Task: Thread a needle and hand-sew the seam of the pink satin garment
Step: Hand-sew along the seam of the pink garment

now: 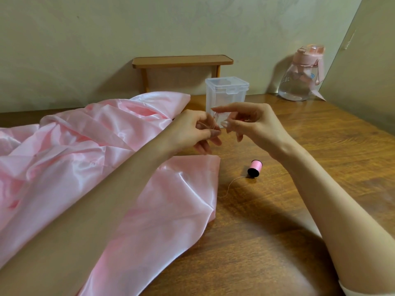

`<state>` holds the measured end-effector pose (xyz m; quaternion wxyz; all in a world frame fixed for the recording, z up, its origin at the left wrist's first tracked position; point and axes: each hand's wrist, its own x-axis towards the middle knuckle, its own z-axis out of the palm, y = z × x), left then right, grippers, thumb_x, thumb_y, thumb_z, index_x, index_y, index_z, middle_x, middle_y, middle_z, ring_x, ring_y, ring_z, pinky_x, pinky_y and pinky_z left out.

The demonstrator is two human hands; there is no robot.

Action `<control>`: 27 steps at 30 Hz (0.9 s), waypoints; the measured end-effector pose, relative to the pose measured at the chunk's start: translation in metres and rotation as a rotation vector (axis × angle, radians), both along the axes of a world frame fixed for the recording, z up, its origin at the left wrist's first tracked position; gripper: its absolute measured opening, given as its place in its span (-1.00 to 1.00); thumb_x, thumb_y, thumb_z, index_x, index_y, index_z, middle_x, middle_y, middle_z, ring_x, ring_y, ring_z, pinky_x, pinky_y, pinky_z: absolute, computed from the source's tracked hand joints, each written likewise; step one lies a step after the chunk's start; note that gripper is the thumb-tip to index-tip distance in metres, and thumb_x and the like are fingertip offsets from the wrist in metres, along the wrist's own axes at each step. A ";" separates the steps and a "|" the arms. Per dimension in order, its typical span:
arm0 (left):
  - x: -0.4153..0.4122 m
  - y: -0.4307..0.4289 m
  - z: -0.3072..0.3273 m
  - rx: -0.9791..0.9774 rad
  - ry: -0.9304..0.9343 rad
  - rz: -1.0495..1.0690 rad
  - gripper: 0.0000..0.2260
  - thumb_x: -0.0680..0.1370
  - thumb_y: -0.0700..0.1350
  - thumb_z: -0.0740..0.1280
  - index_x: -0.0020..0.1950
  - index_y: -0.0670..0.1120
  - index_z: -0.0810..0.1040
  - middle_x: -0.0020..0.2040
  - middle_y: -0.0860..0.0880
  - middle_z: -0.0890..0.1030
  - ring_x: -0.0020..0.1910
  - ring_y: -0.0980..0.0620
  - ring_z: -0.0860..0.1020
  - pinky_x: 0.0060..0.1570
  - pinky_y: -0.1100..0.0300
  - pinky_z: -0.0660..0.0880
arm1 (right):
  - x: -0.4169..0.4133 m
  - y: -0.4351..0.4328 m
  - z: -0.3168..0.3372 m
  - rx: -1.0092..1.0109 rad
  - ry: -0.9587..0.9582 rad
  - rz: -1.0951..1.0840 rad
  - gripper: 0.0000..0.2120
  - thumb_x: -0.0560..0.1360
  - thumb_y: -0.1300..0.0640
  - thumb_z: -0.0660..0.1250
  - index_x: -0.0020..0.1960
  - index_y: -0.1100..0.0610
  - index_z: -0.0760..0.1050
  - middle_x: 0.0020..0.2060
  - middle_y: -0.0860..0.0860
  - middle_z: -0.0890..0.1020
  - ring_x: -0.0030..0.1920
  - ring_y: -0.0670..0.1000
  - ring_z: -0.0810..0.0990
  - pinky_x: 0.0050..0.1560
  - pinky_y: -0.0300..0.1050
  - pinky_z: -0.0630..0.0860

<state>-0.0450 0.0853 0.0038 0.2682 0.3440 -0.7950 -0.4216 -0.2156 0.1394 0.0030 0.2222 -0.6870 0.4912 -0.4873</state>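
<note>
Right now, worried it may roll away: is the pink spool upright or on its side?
On its side: the pink spool lies on the table, black end toward the camera.

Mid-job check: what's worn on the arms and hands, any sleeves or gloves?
No gloves: left hand and right hand are bare, with longish nails. Both forearms are uncovered; only a pale sleeve edge shows at the right upper arm.

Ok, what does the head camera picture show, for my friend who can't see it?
A left hand pinches a thin thread, the right hand close beside it, above a wooden table. A pink satin garment lies at left, a pink spool nearby.
</note>
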 end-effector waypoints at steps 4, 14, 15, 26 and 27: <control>0.001 -0.001 -0.003 -0.005 -0.014 -0.044 -0.86 0.57 -0.25 0.29 0.12 -0.20 0.52 -0.14 -0.12 0.69 -0.39 0.08 0.62 -0.38 0.27 0.53 | 0.001 -0.005 -0.010 -0.078 0.229 -0.104 -0.70 0.53 0.19 0.34 0.23 -0.04 0.54 -0.36 -0.10 0.57 -0.36 -0.10 0.48 -0.30 -0.29 0.44; 0.001 -0.001 -0.001 -0.017 0.014 -0.035 -0.84 0.58 -0.18 0.29 0.12 -0.21 0.50 -0.13 -0.11 0.69 -0.39 0.10 0.61 -0.38 0.29 0.53 | -0.006 -0.002 -0.001 -0.109 -0.013 -0.130 -0.50 0.44 0.41 0.30 0.32 0.06 0.43 -0.19 0.17 0.57 -0.23 0.15 0.55 -0.15 -0.04 0.58; 0.001 -0.001 -0.001 -0.026 0.012 -0.043 -0.86 0.58 -0.19 0.28 0.12 -0.19 0.49 -0.13 -0.10 0.69 -0.39 0.10 0.61 -0.39 0.29 0.52 | -0.006 -0.001 0.000 -0.101 -0.071 -0.117 -0.53 0.44 0.44 0.29 0.29 0.10 0.45 -0.19 0.18 0.58 -0.23 0.14 0.55 -0.16 -0.02 0.59; -0.001 -0.003 -0.003 -0.075 0.058 -0.087 -0.89 0.59 -0.19 0.25 0.06 -0.21 0.48 -0.07 -0.13 0.68 -0.39 0.10 0.57 -0.40 0.29 0.52 | -0.014 -0.008 -0.009 0.037 0.157 -0.297 -0.92 0.45 0.20 0.42 -0.07 0.15 0.66 -0.33 0.05 0.68 -0.42 -0.25 0.53 -0.35 -0.47 0.34; -0.001 -0.004 -0.003 -0.083 0.058 -0.085 -0.89 0.60 -0.17 0.24 0.06 -0.20 0.49 -0.08 -0.13 0.68 -0.41 0.11 0.56 -0.42 0.30 0.51 | -0.014 -0.008 -0.009 0.043 0.162 -0.292 -0.92 0.46 0.19 0.42 -0.06 0.14 0.66 -0.34 0.03 0.67 -0.42 -0.27 0.52 -0.36 -0.48 0.32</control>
